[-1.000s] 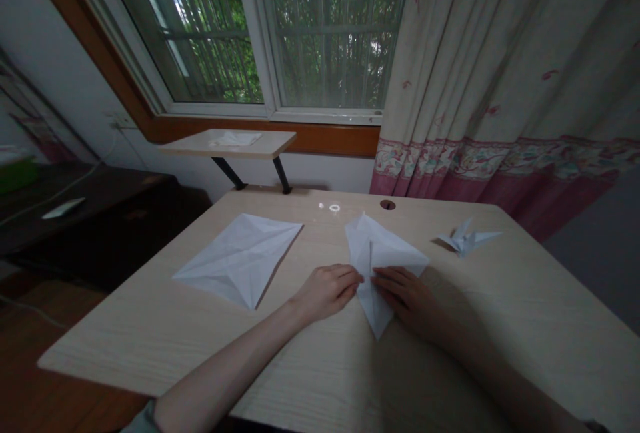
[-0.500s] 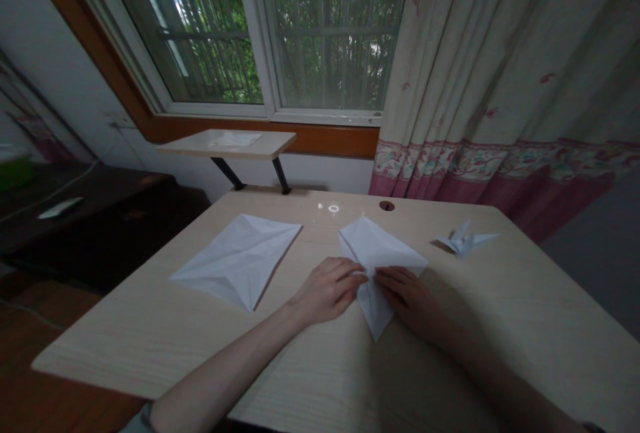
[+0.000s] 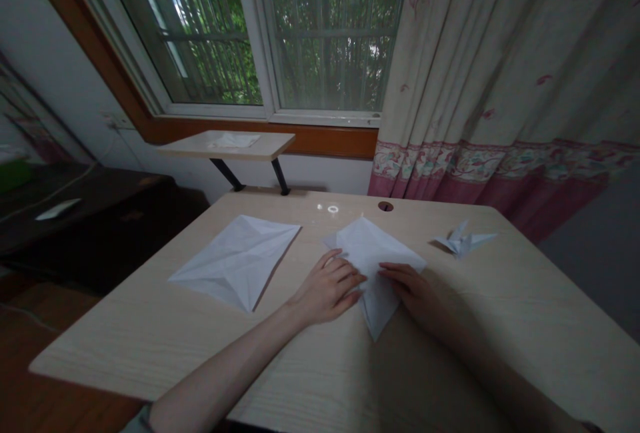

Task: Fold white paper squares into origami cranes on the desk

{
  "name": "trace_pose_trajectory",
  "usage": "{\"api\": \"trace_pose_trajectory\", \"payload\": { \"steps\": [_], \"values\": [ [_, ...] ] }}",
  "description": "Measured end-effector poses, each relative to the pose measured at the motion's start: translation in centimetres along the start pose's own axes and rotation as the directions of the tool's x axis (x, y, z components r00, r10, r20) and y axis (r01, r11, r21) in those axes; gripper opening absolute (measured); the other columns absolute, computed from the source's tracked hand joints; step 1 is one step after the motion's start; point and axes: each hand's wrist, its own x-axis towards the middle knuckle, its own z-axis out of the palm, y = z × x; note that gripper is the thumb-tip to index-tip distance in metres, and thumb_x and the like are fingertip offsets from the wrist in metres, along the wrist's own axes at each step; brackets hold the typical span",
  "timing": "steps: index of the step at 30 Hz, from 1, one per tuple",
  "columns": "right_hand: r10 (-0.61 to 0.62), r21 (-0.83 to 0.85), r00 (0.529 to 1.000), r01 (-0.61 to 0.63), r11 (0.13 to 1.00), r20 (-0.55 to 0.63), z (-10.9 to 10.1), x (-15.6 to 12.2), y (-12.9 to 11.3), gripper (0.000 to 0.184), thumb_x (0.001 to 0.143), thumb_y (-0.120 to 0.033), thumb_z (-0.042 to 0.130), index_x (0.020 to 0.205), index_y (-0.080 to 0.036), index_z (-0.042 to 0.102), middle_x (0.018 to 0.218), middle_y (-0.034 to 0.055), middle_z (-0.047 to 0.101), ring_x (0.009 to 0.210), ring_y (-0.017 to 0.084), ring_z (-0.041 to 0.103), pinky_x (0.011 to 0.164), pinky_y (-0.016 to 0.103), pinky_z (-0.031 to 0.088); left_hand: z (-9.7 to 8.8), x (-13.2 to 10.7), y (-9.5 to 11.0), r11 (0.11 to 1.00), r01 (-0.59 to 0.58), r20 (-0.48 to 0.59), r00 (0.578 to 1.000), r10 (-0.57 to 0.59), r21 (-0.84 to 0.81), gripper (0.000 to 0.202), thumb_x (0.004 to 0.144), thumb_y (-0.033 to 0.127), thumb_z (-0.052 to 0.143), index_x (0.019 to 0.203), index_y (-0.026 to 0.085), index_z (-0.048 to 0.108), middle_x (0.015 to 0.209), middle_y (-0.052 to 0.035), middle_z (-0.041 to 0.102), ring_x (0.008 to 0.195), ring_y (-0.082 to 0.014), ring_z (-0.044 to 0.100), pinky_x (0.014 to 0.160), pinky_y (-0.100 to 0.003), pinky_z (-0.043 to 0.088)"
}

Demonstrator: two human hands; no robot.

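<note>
A partly folded white paper (image 3: 373, 256) lies on the light wooden table (image 3: 310, 360), its lower tip pointing toward me. My left hand (image 3: 327, 288) rests on the paper's left flap with fingers stretched out, pressing it flat. My right hand (image 3: 415, 290) lies flat on the paper's right side, fingers extended along the fold.
A creased, unfolded white sheet (image 3: 237, 260) lies to the left. A finished paper crane (image 3: 463, 240) stands at the far right. A cable hole (image 3: 385, 206) is near the back edge. Behind are a small shelf (image 3: 227, 143), a window and a curtain (image 3: 500, 73).
The paper's left flap has been opened out and laid flatter to the left under my left hand. My right hand has stayed in place.
</note>
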Motion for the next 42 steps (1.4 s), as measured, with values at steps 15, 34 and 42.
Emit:
{"api": "trace_pose_trajectory", "payload": {
  "steps": [15, 34, 42],
  "values": [
    [-0.028, -0.387, 1.0, 0.024, 0.922, -0.005, 0.3, 0.1, 0.1, 0.032, 0.093, -0.019, 0.048, 0.115, -0.026, 0.07, 0.127, 0.0075, 0.068, 0.118, 0.024, 0.06, 0.104, 0.047, 0.047, 0.6, -0.2, -0.5, 0.997, 0.072, 0.193, 0.979, -0.069, -0.007, 0.026, 0.104, 0.029, 0.044, 0.119, 0.023, 0.064, 0.11, -0.0044, 0.069, 0.102, -0.0204, 0.061, 0.089, -0.034, 0.048],
    [0.24, -0.565, 0.925, -0.371, 0.737, -0.294, -0.6, 0.8, 1.6, 0.052, 0.09, -0.036, 0.051, 0.138, -0.016, 0.05, 0.119, 0.0165, 0.065, 0.115, 0.038, 0.055, 0.102, 0.06, 0.038, 1.1, -0.8, -0.5, 0.982, 0.186, 0.268, 0.945, -0.19, 0.038, 0.047, 0.1, 0.017, 0.044, 0.143, 0.036, 0.048, 0.156, -0.0035, 0.041, 0.146, -0.0305, 0.032, 0.114, -0.063, 0.029],
    [0.035, -0.433, 0.935, -0.197, 0.88, -0.354, -0.6, 1.1, 1.2, 0.063, 0.091, -0.042, 0.052, 0.148, -0.021, 0.033, 0.127, 0.0161, 0.056, 0.117, 0.037, 0.053, 0.101, 0.057, 0.042, 1.3, -0.9, -0.4, 0.961, 0.273, 0.254, 0.928, -0.274, 0.041, 0.053, 0.094, 0.059, 0.054, 0.139, 0.031, 0.053, 0.154, -0.0098, 0.042, 0.145, -0.0374, 0.032, 0.113, -0.067, 0.026]
  ]
}}
